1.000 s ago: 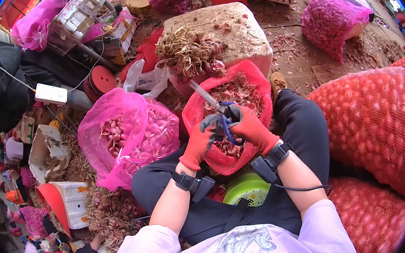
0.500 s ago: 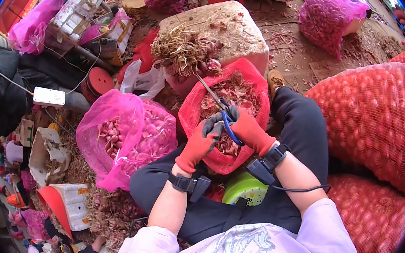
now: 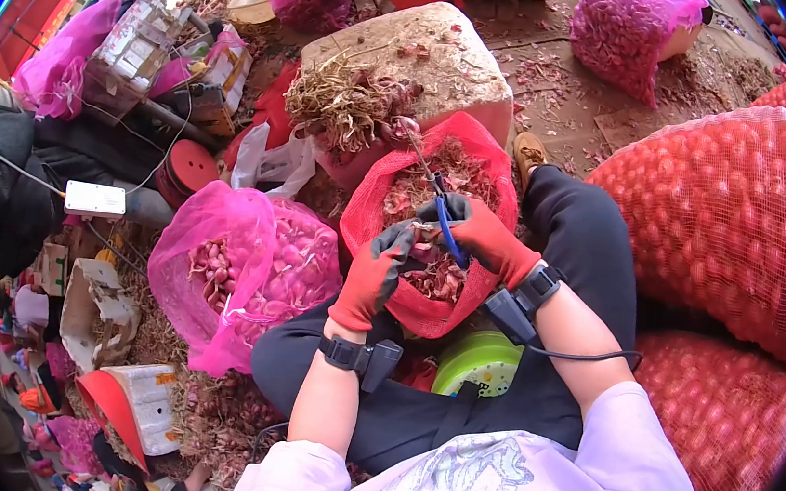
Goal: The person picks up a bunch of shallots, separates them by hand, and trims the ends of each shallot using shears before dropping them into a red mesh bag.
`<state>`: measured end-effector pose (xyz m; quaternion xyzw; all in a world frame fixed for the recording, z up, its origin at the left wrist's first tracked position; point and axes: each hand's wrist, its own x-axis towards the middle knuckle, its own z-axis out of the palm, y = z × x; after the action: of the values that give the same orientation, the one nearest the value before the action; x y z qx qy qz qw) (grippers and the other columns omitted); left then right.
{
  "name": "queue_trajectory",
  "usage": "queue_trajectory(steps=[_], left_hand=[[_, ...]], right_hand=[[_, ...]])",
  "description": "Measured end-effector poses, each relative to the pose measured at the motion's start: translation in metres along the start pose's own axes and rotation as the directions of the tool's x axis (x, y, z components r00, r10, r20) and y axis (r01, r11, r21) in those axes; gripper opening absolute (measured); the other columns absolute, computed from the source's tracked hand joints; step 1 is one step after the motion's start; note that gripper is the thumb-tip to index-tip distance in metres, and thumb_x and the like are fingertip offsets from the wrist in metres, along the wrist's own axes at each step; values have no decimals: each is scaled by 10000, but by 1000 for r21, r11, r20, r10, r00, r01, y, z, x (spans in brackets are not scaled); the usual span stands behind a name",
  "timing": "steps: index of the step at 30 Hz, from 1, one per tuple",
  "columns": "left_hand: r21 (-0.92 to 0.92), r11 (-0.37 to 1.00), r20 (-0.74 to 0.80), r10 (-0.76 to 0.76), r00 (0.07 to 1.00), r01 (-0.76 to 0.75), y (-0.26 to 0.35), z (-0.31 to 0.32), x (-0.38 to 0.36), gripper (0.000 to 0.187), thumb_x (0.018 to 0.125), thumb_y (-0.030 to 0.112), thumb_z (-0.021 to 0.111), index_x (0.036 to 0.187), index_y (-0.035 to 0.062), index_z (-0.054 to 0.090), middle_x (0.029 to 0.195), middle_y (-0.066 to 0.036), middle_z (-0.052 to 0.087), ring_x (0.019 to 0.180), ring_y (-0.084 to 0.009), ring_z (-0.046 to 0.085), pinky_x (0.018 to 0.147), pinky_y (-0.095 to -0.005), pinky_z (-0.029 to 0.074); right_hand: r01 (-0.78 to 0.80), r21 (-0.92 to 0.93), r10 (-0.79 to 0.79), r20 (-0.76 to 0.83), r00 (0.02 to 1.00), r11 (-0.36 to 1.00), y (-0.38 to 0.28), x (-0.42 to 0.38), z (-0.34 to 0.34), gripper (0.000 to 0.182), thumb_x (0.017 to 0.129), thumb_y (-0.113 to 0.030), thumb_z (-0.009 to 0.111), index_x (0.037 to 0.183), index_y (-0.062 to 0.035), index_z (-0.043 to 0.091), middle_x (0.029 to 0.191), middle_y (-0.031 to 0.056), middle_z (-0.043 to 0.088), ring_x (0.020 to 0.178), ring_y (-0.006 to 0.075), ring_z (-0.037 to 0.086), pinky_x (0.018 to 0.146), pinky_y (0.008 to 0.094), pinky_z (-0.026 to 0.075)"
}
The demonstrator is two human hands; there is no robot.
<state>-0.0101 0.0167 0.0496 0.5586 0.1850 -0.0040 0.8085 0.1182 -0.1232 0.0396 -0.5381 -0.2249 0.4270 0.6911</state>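
My right hand (image 3: 489, 240), in a red and grey glove, grips blue-handled scissors (image 3: 450, 233), whose blades point up and left. Close beside it, my left hand (image 3: 374, 274), gloved the same way, is closed with its fingertips pinching a small pale and reddish shallot (image 3: 422, 236), mostly hidden by the fingers. Both hands are above an open red mesh bag (image 3: 365, 206) that holds loose skins and dry trimmings. Just past the blade tips, a bundle of dried shallots (image 3: 351, 103) with stems lies on a pale foam block (image 3: 472, 65).
A pink mesh bag (image 3: 179, 270) of shallots stands left of my knee. Large full red mesh sacks (image 3: 716, 219) are stacked at right. A green round object (image 3: 476, 364) sits between my legs. A white box with cables (image 3: 96, 200) is at left. Other people are at lower left.
My hands have drawn slightly apart, the left one shifting down and left. The pale and reddish piece at its fingertips now shows. The scissors have turned steeper.
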Motion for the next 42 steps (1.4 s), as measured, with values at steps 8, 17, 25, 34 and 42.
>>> queue_trajectory(steps=[8,17,25,34,42], left_hand=[[-147,989,8,-8,1000,9,-12,-2,2,269,951,194,507,1131,-2,544,963,0,547,818,-79,519,726,-216,474],[-158,984,-2,-79,997,78,-4,-2,5,218,973,230,450,968,30,535,778,24,481,676,-65,456,622,-209,419],[121,978,-219,194,956,-171,-25,-8,8,228,931,138,503,1079,-13,587,899,-45,606,797,-104,568,752,-241,478],[709,612,-54,544,837,-351,-24,-2,2,338,848,28,569,1182,-18,548,1068,-108,633,965,-155,601,838,-274,476],[507,804,-105,414,904,-310,-23,4,1,352,788,24,612,1131,-23,545,1019,-122,618,933,-219,607,817,-312,471]], right_hand=[[12,-17,-12,-22,1000,1000,3,1,9,291,755,-115,700,999,-5,589,871,31,618,778,92,585,701,245,479],[119,-65,-125,-92,988,991,4,0,12,196,754,-94,694,915,-13,615,794,18,627,737,86,580,685,236,472],[-61,31,63,-98,993,998,6,-1,11,198,744,-105,710,885,-11,608,803,29,628,716,83,573,630,239,457],[-11,57,18,-129,991,998,7,0,11,215,767,-105,688,923,13,598,808,46,626,716,95,579,636,232,462],[-48,-197,3,-222,975,979,11,-3,16,202,756,-38,639,944,30,604,858,53,640,775,103,585,716,240,466]])
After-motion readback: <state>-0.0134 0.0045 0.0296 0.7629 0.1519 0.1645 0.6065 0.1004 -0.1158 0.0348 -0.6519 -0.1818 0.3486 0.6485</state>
